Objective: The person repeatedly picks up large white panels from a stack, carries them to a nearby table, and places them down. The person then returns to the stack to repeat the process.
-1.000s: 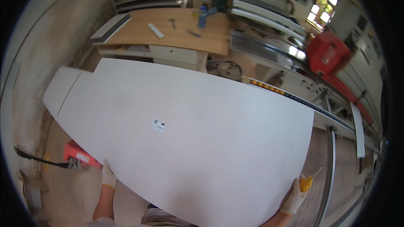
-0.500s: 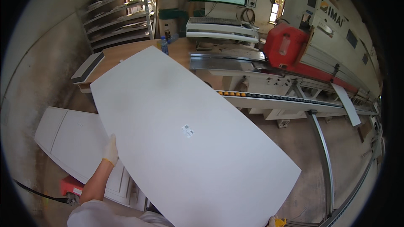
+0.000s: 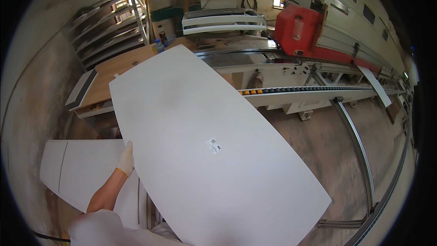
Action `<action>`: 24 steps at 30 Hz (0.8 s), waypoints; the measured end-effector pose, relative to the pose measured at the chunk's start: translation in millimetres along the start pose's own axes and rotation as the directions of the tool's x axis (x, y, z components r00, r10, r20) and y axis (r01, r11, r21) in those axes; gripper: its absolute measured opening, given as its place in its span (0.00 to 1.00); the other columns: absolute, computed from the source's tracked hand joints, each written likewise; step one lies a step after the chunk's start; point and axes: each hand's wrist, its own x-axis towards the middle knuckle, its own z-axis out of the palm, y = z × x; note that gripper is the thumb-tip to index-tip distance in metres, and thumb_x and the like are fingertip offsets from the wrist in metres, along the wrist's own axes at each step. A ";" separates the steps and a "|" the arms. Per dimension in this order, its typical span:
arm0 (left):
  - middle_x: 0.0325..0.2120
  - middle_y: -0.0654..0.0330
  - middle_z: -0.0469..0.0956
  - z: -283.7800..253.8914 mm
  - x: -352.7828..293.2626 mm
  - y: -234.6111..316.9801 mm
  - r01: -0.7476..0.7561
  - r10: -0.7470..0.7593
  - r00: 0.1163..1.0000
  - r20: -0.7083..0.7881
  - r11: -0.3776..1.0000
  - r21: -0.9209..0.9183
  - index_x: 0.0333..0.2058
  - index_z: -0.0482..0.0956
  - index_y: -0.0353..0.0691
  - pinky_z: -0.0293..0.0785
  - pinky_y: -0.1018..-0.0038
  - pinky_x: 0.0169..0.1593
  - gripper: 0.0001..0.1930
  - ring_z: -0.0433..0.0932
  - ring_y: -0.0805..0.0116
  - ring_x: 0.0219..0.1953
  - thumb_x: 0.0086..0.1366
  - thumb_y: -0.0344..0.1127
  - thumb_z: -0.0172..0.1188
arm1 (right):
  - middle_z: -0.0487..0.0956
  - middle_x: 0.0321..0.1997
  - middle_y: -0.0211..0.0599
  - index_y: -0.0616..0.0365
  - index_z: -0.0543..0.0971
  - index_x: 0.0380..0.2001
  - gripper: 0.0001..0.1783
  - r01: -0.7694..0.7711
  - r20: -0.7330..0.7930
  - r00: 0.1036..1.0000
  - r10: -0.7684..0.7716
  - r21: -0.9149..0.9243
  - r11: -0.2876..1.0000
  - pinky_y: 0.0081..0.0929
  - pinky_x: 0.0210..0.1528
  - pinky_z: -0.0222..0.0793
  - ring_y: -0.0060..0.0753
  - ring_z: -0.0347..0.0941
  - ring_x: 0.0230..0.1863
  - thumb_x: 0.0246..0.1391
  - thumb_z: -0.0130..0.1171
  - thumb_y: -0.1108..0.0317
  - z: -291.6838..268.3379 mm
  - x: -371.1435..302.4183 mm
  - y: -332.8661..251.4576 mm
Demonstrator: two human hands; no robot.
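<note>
Gloved left hand clamped on the left long edge of a large white panel, its fingers beneath the board hidden; the right hand is out of view. The panel extends rightward and forward from the hand, its label facing up; lower white boards lie below and left of the hand. Beyond the hand stand a wooden table and, farther right, a roller rail and red machine housing. The step appears to be carrying; the next move likely calls for level, two-sided support
</note>
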 end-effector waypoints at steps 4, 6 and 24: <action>0.58 0.53 0.78 23.1 30.0 0.5 0.028 -0.028 1.000 0.004 0.999 0.037 0.62 0.72 0.28 0.72 0.66 0.63 0.31 0.76 0.59 0.58 0.79 0.53 0.48 | 0.83 0.46 0.54 0.68 0.83 0.47 0.16 0.370 0.079 0.926 -0.368 -0.375 0.850 0.45 0.56 0.73 0.52 0.77 0.46 0.69 0.53 0.66 -6.9 -37.8 12.7; 0.54 0.54 0.80 35.1 45.3 -1.6 -0.003 0.007 1.000 -0.030 0.989 0.147 0.59 0.75 0.29 0.75 0.66 0.59 0.29 0.78 0.61 0.55 0.78 0.53 0.50 | 0.83 0.35 0.48 0.65 0.84 0.40 0.15 0.362 -0.011 0.917 -0.398 -0.392 0.846 0.44 0.49 0.76 0.46 0.78 0.37 0.71 0.51 0.65 -5.3 -52.4 13.2; 0.42 0.45 0.83 180.9 111.8 -7.9 -0.039 0.013 0.999 0.047 0.794 0.607 0.48 0.78 0.17 0.76 0.63 0.48 0.40 0.81 0.57 0.44 0.70 0.62 0.56 | 0.80 0.43 0.51 0.65 0.79 0.48 0.18 0.035 -0.156 0.987 -0.036 -0.011 0.999 0.46 0.54 0.72 0.49 0.75 0.44 0.69 0.53 0.60 24.0 -80.5 8.6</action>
